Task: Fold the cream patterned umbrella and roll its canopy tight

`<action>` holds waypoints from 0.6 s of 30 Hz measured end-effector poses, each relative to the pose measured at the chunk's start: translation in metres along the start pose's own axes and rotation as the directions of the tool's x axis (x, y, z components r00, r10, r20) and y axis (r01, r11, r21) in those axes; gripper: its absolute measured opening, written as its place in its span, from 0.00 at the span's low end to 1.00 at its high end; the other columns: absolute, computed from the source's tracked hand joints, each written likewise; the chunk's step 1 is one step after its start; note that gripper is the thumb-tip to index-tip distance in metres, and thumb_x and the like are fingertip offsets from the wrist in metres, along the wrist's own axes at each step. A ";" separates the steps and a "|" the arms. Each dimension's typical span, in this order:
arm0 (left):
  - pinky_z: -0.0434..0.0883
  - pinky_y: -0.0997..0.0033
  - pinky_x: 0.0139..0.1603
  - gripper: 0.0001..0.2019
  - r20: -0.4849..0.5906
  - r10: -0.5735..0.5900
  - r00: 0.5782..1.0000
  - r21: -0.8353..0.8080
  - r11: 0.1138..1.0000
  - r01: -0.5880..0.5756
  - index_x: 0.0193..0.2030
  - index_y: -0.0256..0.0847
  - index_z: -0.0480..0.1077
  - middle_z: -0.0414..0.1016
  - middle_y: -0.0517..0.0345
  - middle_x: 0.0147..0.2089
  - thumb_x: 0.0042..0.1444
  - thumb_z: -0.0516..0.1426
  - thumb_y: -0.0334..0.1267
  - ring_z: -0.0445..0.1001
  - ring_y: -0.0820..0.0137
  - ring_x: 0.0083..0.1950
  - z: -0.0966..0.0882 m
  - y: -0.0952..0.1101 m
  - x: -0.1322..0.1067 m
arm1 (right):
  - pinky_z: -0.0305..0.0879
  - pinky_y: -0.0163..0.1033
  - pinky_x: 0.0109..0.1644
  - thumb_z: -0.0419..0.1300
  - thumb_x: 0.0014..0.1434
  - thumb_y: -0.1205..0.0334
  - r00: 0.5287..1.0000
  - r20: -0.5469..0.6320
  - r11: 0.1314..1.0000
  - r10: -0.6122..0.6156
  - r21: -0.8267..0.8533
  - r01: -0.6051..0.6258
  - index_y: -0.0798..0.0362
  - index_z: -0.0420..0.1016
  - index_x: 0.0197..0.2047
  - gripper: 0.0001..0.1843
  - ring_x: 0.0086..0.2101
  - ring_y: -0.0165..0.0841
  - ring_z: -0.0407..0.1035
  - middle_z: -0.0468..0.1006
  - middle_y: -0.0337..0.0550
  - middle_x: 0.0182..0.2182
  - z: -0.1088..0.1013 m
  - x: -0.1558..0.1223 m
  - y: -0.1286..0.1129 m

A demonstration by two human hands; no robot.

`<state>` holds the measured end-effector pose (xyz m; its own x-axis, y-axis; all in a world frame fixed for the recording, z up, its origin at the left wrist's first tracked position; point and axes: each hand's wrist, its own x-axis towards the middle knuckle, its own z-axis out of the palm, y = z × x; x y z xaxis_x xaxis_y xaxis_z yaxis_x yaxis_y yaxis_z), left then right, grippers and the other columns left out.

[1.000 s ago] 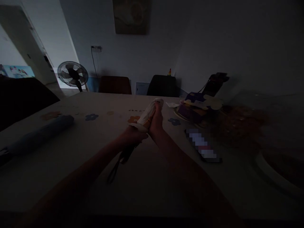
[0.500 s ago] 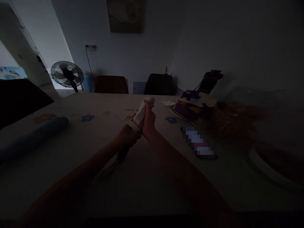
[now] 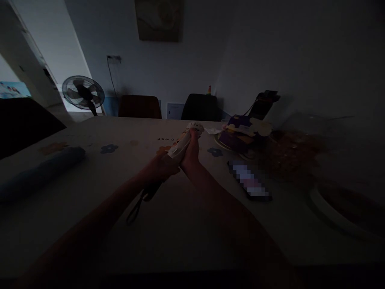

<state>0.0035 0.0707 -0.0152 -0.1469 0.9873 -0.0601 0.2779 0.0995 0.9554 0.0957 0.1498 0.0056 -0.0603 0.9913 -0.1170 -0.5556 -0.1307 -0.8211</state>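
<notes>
In dim light both my hands grip a folded white umbrella [image 3: 184, 141] above the table [image 3: 186, 233]. My left hand [image 3: 161, 167] is closed round its lower end, where a dark handle with a wrist strap [image 3: 138, 204] hangs down. My right hand [image 3: 190, 154] is closed round the pale canopy further up. The umbrella's tip points away from me toward the far chairs.
A rolled blue umbrella [image 3: 42, 171] lies at the left of the table. A blurred phone-like slab [image 3: 249, 185] lies right of my arms. Behind it stand a purple box on a plate [image 3: 240, 136] and a brown heap [image 3: 293, 154]. A fan [image 3: 82, 93] and two chairs [image 3: 140, 106] stand beyond.
The umbrella has tilted slightly lower and to the right in my hands. The canopy looks wrapped tighter than a second ago. Both hands keep their grip.
</notes>
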 end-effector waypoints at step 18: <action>0.57 0.78 0.14 0.13 -0.212 0.009 0.977 0.103 0.995 0.013 0.30 0.38 0.63 0.65 0.61 0.18 0.43 0.62 0.42 0.61 0.76 0.16 -0.002 -0.001 0.009 | 0.62 0.33 0.22 0.65 0.44 0.48 0.953 0.292 0.956 0.080 -0.292 0.009 0.54 0.71 0.28 0.18 0.22 0.30 0.67 0.72 0.39 0.21 0.005 0.001 0.013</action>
<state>-0.0006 0.0795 -0.0162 -0.3422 0.9396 0.0112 0.3723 0.1246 0.9197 0.0840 0.1496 -0.0022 -0.3443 0.9387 -0.0145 -0.2898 -0.1209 -0.9494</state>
